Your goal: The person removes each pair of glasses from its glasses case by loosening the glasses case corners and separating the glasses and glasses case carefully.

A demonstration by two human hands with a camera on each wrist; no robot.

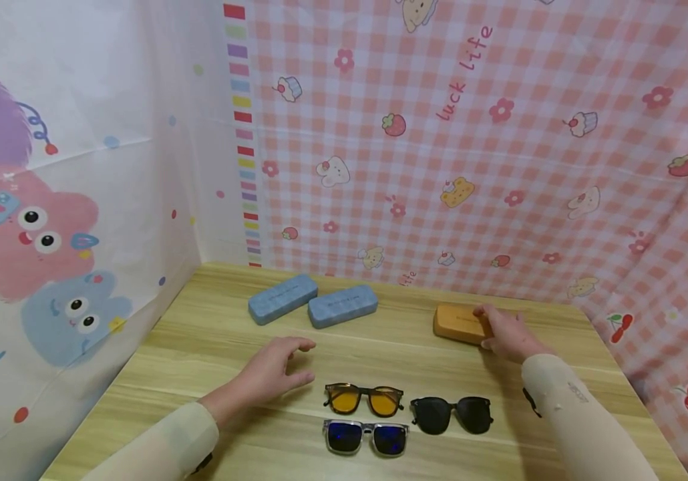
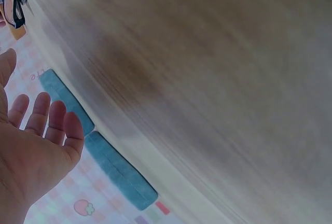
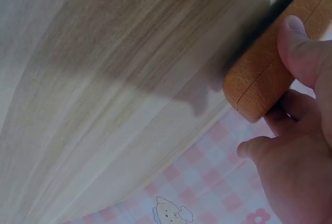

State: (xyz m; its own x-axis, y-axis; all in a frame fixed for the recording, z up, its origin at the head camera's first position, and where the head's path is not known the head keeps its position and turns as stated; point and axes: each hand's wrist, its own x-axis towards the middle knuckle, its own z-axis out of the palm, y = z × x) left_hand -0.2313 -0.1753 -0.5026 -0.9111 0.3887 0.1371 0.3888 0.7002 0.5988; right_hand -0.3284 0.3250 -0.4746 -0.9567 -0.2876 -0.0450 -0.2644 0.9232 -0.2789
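Observation:
At the back right of the table, my right hand (image 1: 509,335) holds an orange glasses case (image 1: 457,325) by its right end. The right wrist view shows the thumb on the near side of the case (image 3: 259,73) and the fingers partly hidden behind it; its seam is closed. My left hand (image 1: 272,371) holds nothing, its fingers loosely spread over the table. Nearest to it lie glasses with yellow lenses (image 1: 346,400). Below those are clear-framed sunglasses with blue lenses (image 1: 344,437), and to the right, black sunglasses (image 1: 434,415).
Two blue glasses cases, a left one (image 1: 284,299) and a right one (image 1: 344,306), lie close together at the back of the wooden table (image 1: 200,334). Behind the table hangs a pink checked cloth (image 1: 470,147). A white cartoon-printed cloth (image 1: 139,200) closes the left side.

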